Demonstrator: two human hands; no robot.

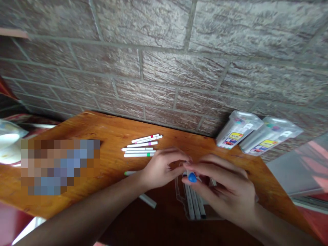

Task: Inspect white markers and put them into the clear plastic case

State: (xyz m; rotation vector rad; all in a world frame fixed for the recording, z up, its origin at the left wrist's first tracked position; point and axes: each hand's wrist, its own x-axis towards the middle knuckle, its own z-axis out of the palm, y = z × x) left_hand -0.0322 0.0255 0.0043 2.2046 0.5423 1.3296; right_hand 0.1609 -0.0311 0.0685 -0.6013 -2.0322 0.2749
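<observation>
A marker with a blue end [192, 177] is pinched between the thumb and fingers of my right hand [228, 188], its blue end pointing toward me. My left hand [164, 167] is closed, with thumb and index finger meeting at the marker's far part; the fingers hide most of its barrel. Below both hands lies a clear plastic case [179, 191] holding several white markers [194, 201], partly covered by my right hand. Under my left wrist is a marker with a light green end [129, 173]. Another white marker [148, 200] lies nearer to me, partly behind my forearm.
Several white markers [139, 149] with coloured bands lie on the wooden table [110, 130] beyond my left hand. Two clear plastic boxes [237, 130] with labels stand against the brick wall [164, 68] at the right. A blurred-out patch [61, 167] covers the left side. A white cup [9, 147] stands at far left.
</observation>
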